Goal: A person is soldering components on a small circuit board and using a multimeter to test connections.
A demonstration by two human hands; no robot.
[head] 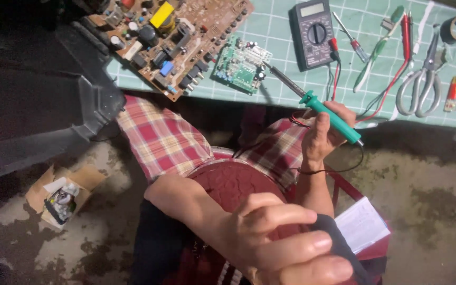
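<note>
Here, the right hand (320,137) is gripping a green soldering iron (329,113), tip nearing the small green board (240,64); left hand (278,240) is pinching dark cloth (339,245); soldering apparently unfinished.

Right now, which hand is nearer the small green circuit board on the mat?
Right. The right hand holds the soldering iron, whose tip nearly reaches the green circuit board. The left hand is far below, near the lap.
</note>
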